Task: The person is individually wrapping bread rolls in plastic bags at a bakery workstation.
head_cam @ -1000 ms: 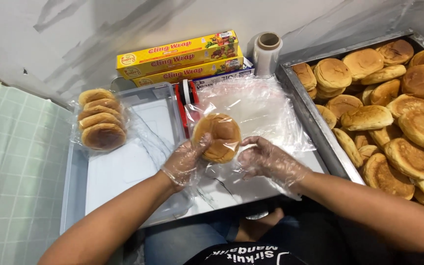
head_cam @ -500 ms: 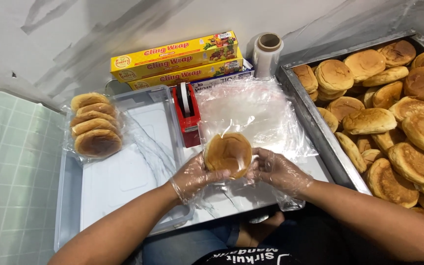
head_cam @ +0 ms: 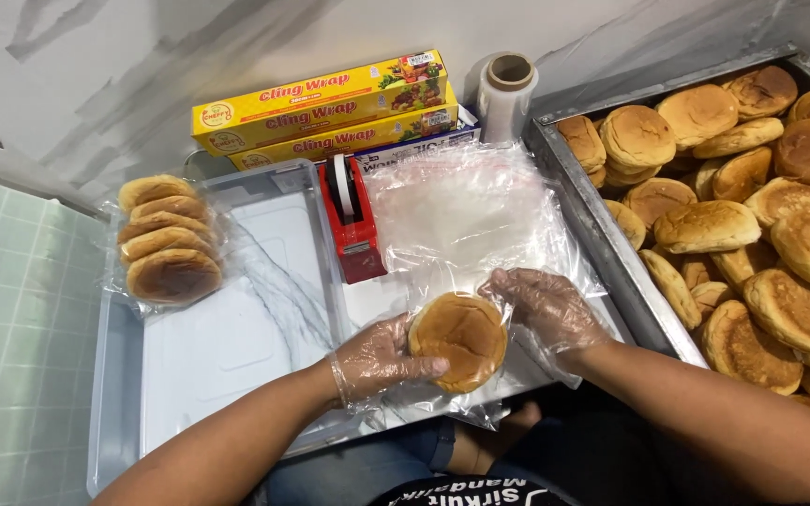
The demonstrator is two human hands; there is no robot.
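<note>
Golden round bun [head_cam: 458,339] between crinkly plastic-gloved hands, left [head_cam: 379,360], right [head_cam: 549,309].

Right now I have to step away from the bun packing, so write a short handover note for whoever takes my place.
Left hand, gloved: grips the bun from its left side.
Right hand, gloved: on the clear bag at the bun's right edge.
Done: one packed bag of buns lies on the white tray.
Left: the metal tray of loose buns on the right is full. The red tape dispenser stands between.
</note>
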